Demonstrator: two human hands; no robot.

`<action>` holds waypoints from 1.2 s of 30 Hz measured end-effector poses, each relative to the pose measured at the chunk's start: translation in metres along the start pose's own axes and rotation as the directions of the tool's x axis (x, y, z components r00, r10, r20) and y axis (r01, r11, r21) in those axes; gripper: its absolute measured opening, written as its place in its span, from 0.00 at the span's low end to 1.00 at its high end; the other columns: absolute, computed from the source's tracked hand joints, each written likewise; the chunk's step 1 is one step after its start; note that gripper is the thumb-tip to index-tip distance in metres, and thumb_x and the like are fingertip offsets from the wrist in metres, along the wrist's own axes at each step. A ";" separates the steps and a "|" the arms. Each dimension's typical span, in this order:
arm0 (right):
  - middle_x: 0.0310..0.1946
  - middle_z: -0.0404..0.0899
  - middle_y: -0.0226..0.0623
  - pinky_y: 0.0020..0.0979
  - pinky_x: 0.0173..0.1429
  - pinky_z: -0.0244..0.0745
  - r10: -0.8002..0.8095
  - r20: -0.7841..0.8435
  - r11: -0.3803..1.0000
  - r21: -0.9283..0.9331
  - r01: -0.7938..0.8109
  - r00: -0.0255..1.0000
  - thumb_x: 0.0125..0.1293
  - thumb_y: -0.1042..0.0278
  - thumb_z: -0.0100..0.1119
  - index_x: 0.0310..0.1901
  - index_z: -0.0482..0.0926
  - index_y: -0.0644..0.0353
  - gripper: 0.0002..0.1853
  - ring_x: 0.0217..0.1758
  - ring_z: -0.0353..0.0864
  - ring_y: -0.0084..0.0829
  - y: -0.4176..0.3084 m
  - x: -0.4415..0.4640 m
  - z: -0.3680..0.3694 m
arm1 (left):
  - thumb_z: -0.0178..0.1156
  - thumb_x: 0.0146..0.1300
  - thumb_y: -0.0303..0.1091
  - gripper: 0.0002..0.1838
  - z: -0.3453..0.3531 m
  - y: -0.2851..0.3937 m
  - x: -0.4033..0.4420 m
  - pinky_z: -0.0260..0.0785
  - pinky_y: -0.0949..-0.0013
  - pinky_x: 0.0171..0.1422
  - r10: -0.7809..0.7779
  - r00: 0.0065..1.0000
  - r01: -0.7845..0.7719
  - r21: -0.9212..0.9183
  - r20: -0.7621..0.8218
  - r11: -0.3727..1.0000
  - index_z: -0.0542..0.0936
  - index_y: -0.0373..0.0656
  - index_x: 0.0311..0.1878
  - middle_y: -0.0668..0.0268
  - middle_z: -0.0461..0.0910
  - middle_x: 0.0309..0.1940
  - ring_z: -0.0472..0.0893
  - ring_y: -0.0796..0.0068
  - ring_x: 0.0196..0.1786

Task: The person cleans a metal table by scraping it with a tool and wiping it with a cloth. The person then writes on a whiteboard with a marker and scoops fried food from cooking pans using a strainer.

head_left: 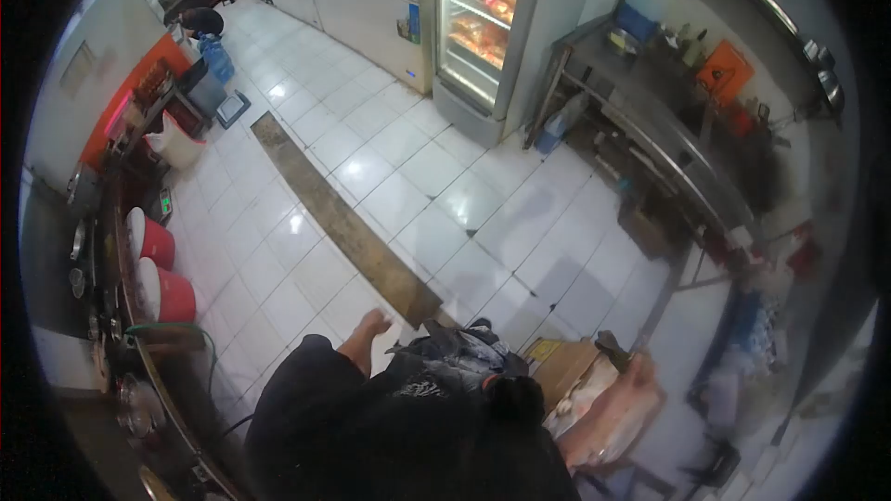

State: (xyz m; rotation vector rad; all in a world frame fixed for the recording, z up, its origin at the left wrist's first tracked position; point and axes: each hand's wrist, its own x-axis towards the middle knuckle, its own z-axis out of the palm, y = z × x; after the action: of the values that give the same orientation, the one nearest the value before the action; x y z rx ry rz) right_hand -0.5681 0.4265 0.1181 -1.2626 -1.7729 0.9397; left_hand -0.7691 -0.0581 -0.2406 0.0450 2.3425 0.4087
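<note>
My left hand (pixel 373 323) hangs low in front of my body, beside a small white piece (pixel 388 345) that may be paper or plastic. Its fingers are too small and blurred to read. On the other side, my right hand (pixel 639 376) reaches out over an open cardboard box (pixel 561 364). A dark, short object (pixel 610 349) shows at its fingertips, and the fingers look closed there; I cannot make out its kind. Pale contents (pixel 587 396) lie in the box, partly hidden by my forearm. Dark, crumpled cloth (pixel 459 348) bunches at my front.
A lit glass-door fridge (pixel 480 19) and chest freezers (pixel 367 14) line the far side. Right stands a metal worktable (pixel 640 83). Left are red-and-white tubs (pixel 167 292) and a scale (pixel 165 204). A dirty channel strip (pixel 343 223) crosses the tiles. A person (pixel 202 21) crouches far back.
</note>
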 end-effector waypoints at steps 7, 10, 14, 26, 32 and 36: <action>0.67 0.70 0.39 0.42 0.69 0.67 0.117 0.366 0.834 0.470 -0.291 0.923 0.68 0.60 0.69 0.71 0.65 0.58 0.34 0.68 0.71 0.35 -0.006 0.170 0.160 | 0.68 0.57 0.49 0.25 0.015 0.046 -0.043 0.74 0.54 0.63 -0.316 0.949 0.279 -0.463 -0.002 0.842 0.86 0.36 0.49 0.44 0.84 0.52 0.82 0.49 0.59; 0.70 0.65 0.41 0.40 0.74 0.61 0.082 0.312 0.877 0.428 -0.217 0.947 0.67 0.55 0.71 0.72 0.63 0.56 0.38 0.72 0.66 0.35 -0.001 0.234 0.252 | 0.70 0.57 0.46 0.26 0.035 0.077 -0.012 0.75 0.55 0.61 -0.414 0.909 0.308 -0.732 0.039 0.608 0.85 0.35 0.51 0.44 0.84 0.52 0.83 0.50 0.57; 0.68 0.66 0.40 0.35 0.69 0.69 0.104 0.308 0.765 0.583 -0.274 0.946 0.65 0.59 0.74 0.71 0.63 0.60 0.38 0.70 0.68 0.33 -0.026 0.309 0.367 | 0.68 0.60 0.47 0.27 0.021 0.113 0.041 0.74 0.55 0.61 -0.375 0.919 0.332 -0.755 0.123 0.566 0.83 0.35 0.54 0.46 0.84 0.53 0.83 0.51 0.58; 0.65 0.74 0.49 0.41 0.70 0.71 -0.092 0.473 0.994 0.091 0.055 0.876 0.75 0.64 0.51 0.70 0.68 0.64 0.25 0.66 0.75 0.43 0.115 0.620 0.724 | 0.64 0.68 0.49 0.30 -0.246 0.298 0.161 0.73 0.59 0.64 -0.508 0.771 0.025 -0.779 -0.384 0.626 0.76 0.36 0.64 0.50 0.81 0.60 0.82 0.56 0.61; 0.51 0.85 0.50 0.44 0.53 0.83 -0.470 0.352 0.710 -0.393 0.584 0.809 0.69 0.58 0.63 0.59 0.77 0.68 0.25 0.50 0.86 0.46 0.222 0.741 0.877 | 0.64 0.64 0.55 0.30 -0.229 0.394 0.144 0.73 0.54 0.63 -0.728 0.601 0.210 -0.812 -0.332 0.544 0.81 0.40 0.60 0.47 0.83 0.55 0.81 0.50 0.59; 0.54 0.83 0.47 0.52 0.62 0.75 -0.075 0.475 0.643 -0.649 0.407 0.877 0.68 0.37 0.54 0.58 0.78 0.68 0.36 0.56 0.83 0.41 0.171 0.718 0.895 | 0.65 0.61 0.56 0.31 -0.120 0.452 0.116 0.74 0.53 0.62 -0.783 0.623 0.534 -0.729 -0.003 0.427 0.82 0.41 0.57 0.47 0.83 0.55 0.82 0.50 0.58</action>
State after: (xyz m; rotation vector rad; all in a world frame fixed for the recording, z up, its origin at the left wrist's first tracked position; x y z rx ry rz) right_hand -1.4545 1.0342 -0.3186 -1.2703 -2.7674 0.3005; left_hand -0.9750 0.3542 -0.1007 -1.4121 2.1319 0.8671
